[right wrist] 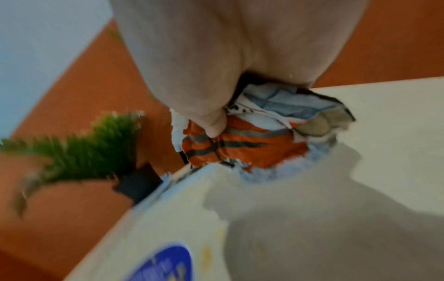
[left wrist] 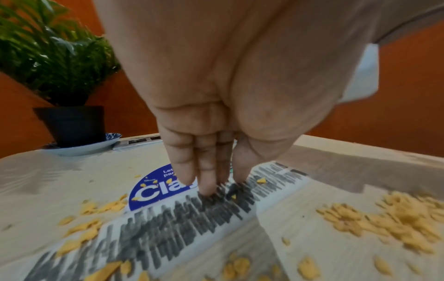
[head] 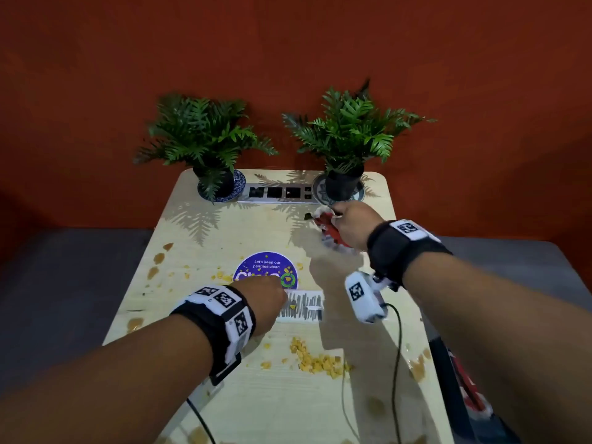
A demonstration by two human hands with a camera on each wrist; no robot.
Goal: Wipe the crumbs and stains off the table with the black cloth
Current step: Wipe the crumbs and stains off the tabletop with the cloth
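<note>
The pale wooden table [head: 256,398] carries yellow crumbs [head: 320,362] [left wrist: 403,218] and brown stains [head: 158,257] along its left edge. My left hand [head: 275,296] [left wrist: 216,187] points its straight fingers down, tips touching a white strip with black scribbles [head: 307,307] [left wrist: 168,228]. My right hand [head: 339,219] [right wrist: 216,131] grips a crumpled red and white wrapper [head: 330,233] [right wrist: 252,150] at the far right of the table, beside the right plant. I cannot make out a black cloth in any view.
Two potted ferns [head: 205,136] [head: 349,129] stand on saucers at the back, a socket panel [head: 275,192] between them. A round blue sticker [head: 266,267] lies mid-table. A dark, red-marked object [head: 461,379] sits off the right edge. Wrist cables [head: 397,347] trail over the near table.
</note>
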